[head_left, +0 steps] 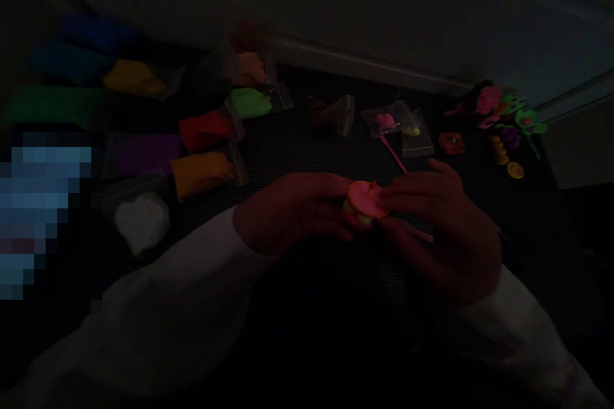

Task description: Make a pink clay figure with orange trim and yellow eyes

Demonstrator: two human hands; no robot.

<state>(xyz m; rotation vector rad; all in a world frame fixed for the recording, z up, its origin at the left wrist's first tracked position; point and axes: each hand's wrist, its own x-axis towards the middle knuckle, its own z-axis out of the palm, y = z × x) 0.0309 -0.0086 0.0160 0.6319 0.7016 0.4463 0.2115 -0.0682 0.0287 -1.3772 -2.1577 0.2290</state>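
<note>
Between my two hands is a small modelling-clay piece (367, 199), with a flat pink top edged in orange and a small red bit standing on it. Pale yellow lumps show under the top, above a reddish base. My left hand (300, 211) grips its left side with the fingers closed. From the right, my right hand (441, 223) presses fingertips on the top and its thumb below. A pink stick-like tool (394, 154) lies just beyond my right hand. Another pale pink strip (417, 232) shows under that hand. The light is very dim.
On the dark ribbed table sit several clay bags, among them white (142, 220), orange (201, 172), red (206, 131) and light green (250, 102). Small bags (384, 120) lie at the back. Finished-looking clay flowers (489, 102) stand far right. A pixelated patch (43, 204) covers the left edge.
</note>
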